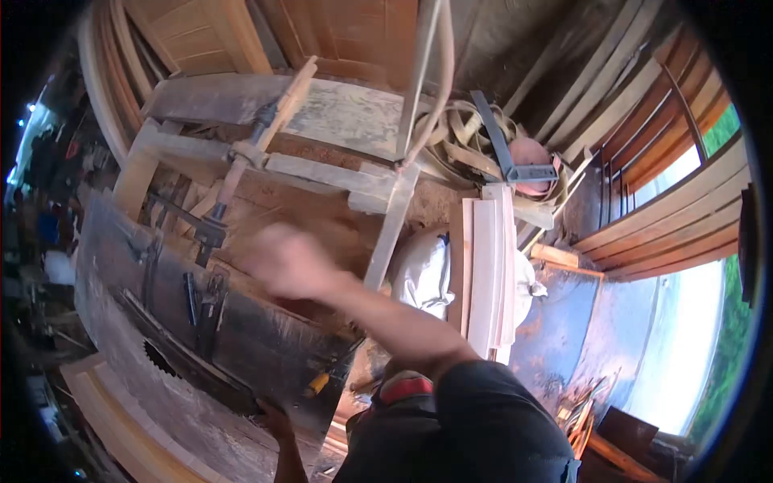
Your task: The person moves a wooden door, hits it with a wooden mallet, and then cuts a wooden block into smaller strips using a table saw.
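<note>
Where the dark tabletop (241, 322) ends at lower centre, my left hand (274, 419) rests on its edge, too hidden to tell whether the grip is spread or pressed together. Open room lies over the tabletop, between the saw blade (161, 360) at lower left and the wooden frame (354, 181) above. My right hand (286, 262) hangs blurred at mid-frame, its grip unreadable. The bar clamp (245, 153) slants down from upper centre, its dark foot just left of that hand.

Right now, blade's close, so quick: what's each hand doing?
Left hand: on the saw table edge, grip unclear.
Right hand: blurred, cannot tell.
</note>
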`<control>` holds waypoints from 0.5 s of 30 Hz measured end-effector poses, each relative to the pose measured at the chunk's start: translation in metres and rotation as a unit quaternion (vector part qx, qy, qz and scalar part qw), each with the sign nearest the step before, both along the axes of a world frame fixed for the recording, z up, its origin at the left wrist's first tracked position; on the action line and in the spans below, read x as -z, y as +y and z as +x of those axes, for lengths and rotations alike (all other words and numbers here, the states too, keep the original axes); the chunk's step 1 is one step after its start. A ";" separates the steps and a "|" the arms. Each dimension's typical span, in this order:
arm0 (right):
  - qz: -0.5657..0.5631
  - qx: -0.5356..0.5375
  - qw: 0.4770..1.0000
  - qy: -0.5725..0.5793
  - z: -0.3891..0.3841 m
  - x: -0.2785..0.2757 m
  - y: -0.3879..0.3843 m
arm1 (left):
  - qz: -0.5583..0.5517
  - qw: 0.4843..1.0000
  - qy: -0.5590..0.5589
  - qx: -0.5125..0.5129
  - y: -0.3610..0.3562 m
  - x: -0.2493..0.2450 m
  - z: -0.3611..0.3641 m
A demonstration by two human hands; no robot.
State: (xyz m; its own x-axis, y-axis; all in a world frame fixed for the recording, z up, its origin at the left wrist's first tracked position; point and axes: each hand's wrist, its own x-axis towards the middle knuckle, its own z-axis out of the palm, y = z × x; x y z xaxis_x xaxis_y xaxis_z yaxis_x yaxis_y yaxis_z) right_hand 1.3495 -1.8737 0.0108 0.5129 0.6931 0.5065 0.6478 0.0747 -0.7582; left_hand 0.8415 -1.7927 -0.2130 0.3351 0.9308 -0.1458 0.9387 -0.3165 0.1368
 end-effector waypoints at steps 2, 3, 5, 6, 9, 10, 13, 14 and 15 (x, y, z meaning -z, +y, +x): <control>0.043 0.307 0.914 0.261 0.048 0.040 -0.086 | -0.044 0.995 0.093 -0.008 -0.016 -0.040 0.030; 0.076 0.436 0.825 0.351 0.069 0.063 -0.118 | -0.063 0.992 0.106 -0.022 -0.017 -0.049 0.037; -0.003 0.534 0.767 0.357 0.103 0.184 -0.149 | -0.089 0.992 0.033 -0.086 -0.013 -0.039 0.026; -0.046 0.556 0.722 0.409 0.121 0.235 -0.151 | -0.100 0.988 0.015 -0.114 -0.011 -0.038 0.024; -0.124 0.388 0.613 0.677 0.161 0.355 -0.156 | -0.119 0.981 -0.004 -0.154 -0.014 -0.054 0.025; -0.109 0.381 0.609 0.687 0.164 0.364 -0.152 | -0.118 0.980 -0.061 -0.150 -0.017 -0.050 0.021; -0.077 0.385 0.620 0.679 0.171 0.393 -0.147 | -0.102 0.964 0.025 -0.243 -0.033 -0.055 0.035; -0.071 0.379 0.627 0.677 0.174 0.396 -0.145 | -0.099 0.950 0.027 -0.295 -0.037 -0.061 0.045; -0.066 0.374 0.630 0.677 0.176 0.398 -0.142 | -0.094 0.933 0.027 -0.346 -0.041 -0.068 0.055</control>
